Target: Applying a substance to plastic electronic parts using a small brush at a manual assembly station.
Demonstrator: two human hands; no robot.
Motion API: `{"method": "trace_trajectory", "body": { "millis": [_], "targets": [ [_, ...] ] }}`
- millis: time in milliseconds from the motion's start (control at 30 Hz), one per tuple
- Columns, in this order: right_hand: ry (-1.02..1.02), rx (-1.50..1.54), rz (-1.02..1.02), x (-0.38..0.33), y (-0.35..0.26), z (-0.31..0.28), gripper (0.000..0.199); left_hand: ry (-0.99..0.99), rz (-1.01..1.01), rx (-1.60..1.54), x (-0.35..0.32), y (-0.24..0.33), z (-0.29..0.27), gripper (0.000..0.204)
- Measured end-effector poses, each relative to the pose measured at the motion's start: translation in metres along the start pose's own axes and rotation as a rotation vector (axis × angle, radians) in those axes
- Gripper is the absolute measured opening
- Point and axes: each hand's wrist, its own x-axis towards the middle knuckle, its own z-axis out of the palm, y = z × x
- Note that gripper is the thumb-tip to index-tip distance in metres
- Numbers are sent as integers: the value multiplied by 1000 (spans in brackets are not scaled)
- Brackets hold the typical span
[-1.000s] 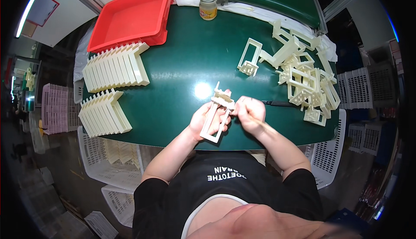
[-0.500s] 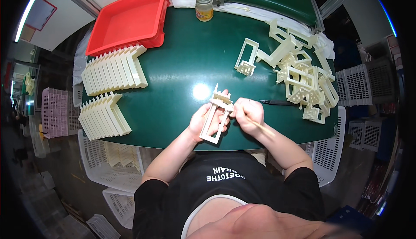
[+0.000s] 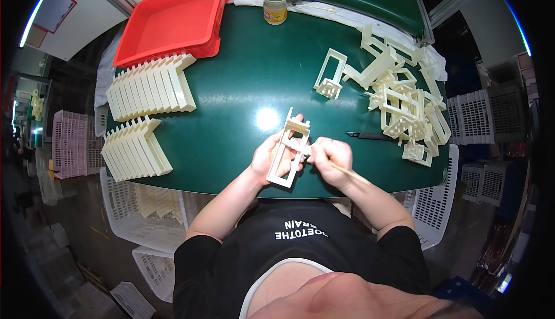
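Note:
My left hand (image 3: pixel 264 158) is wrapped round a cream plastic frame (image 3: pixel 279 166), a long rectangle with a crosspiece and a pronged far end. It is held above the near edge of the green table (image 3: pixel 231 139). Close against the frame's right side, my right hand (image 3: pixel 333 160) is closed on a thin wooden stick (image 3: pixel 354 175), whose pale end sticks out toward my right forearm. The stick's working end is by the crosspiece, too small to make out. A dark-handled craft knife (image 3: pixel 370 136) lies on the table to the right of my right hand.
Loose cream frames (image 3: pixel 404 102) lie heaped at the right, with one single frame (image 3: pixel 331 73) beside them. Two rows of cream parts (image 3: pixel 151 87) stand at the left, below a red tray (image 3: pixel 173 24). A glass jar (image 3: pixel 275 6) with yellowish contents stands at the back.
The cream frame has tilted in my left hand, so its crosspiece and far opening show more clearly. My right hand stays beside it with the stick. The whole view has shifted slightly.

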Motion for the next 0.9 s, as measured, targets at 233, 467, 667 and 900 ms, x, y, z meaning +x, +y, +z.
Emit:
{"method": "trace_trajectory", "body": {
  "millis": [233,467,667,900],
  "targets": [
    [-23,-139,-87,9,12,-8,23,12,-27,-88,-3,0,8,51],
    [17,-27,-23,3,19,-8,17,-46,3,39,-1,-2,1,52],
    [-258,173,-30,-20,-15,10,21,-31,71,16,-4,-3,-8,52],
    [175,-32,-302,-6,-3,-13,27,216,4,322,-5,-9,26,53]
  ]
}}
